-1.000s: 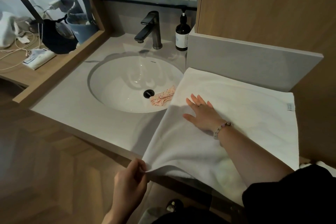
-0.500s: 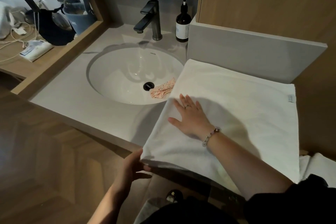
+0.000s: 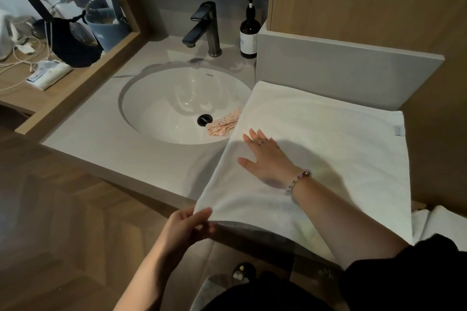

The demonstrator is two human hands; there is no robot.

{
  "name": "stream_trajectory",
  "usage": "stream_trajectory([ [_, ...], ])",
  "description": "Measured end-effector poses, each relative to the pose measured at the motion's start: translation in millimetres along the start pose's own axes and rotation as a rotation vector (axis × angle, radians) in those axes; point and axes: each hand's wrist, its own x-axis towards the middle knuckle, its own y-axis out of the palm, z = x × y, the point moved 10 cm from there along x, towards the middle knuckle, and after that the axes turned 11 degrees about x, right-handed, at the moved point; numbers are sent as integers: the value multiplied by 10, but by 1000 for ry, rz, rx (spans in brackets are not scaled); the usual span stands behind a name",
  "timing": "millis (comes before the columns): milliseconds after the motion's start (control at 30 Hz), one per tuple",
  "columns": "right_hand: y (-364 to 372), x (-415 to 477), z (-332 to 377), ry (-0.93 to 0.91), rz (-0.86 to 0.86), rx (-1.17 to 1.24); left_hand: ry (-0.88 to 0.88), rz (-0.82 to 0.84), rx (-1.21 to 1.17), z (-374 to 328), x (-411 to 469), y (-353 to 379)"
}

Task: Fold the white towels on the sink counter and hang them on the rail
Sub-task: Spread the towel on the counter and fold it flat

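Flat, soft white towel (image 3: 328, 149); left hand (image 3: 187, 227) pinches corner.

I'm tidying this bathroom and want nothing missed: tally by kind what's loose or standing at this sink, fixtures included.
White towels: 2, one spread flat, one partly in view at the right edge
Soap bottles: 1
Faucets: 1
Pink cloths: 1
Total: 5
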Motion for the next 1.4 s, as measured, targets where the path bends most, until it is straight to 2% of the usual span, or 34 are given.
stream_trajectory([
  [67, -122, -110, -53, 16, -54, 89, 6, 103, -121, 17, -22, 184],
  [133, -256, -270, -160, 60, -135, 41, 45, 175, -102, -18, -74, 373],
  [333, -491, -801, -519, 255, -333, -19, 88, 156, 55, -30, -124, 789],
  [500, -543, -1095, -768, 389, -461, 25, 75, 152, 140, 112, -89, 1051],
  [600, -454, -1175, -878, 405, -404, 94, 71, 188, 108, 182, -115, 1196],
  [733, -344, -1168, -933, 371, -208, 92, 28, 170, 110, 314, -128, 1214],
  [900, -264, -1211, -952, 365, -102, 39, -68, 132, 71, 429, -245, 1143],
  [1033, -199, -1223, -933, 360, -107, -46, -152, 109, 48, 537, -194, 1127],
  [1133, -185, -1252, -924, 340, -126, -23, -232, 81, -44, 678, -227, 1139],
  [1233, -235, -1364, -920, 324, -245, 71, -263, -50, -61, 778, -267, 1032],
  [1300, -254, -1464, -931, 332, -318, 45, -250, -138, -92, 785, -293, 971],
  [1400, -217, -1563, -979, 376, -321, -2, -228, -181, -133, 757, -292, 978],
])
